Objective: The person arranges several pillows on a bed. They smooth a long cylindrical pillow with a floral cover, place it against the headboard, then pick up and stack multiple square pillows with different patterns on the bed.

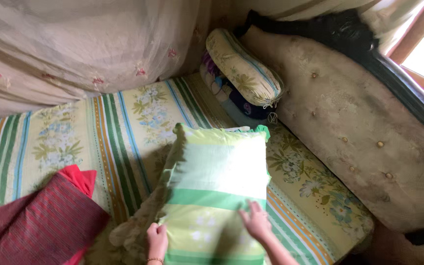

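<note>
A green and pale yellow striped pillow (215, 184) with a frilled edge lies on the bed, its near end toward me. My left hand (156, 240) grips the pillow's left edge near the bottom, fingers curled over the frill. Flat on the pillow's lower right part rests my right hand (255, 221), fingers spread and pressing down. A thin bracelet shows on my left wrist.
The bed sheet (123, 132) has floral and striped print. A red striped cloth (40, 221) lies at the lower left. More pillows (244, 73) are stacked at the head by a tufted headboard (364, 132). A sheer net (74, 44) hangs at the far side.
</note>
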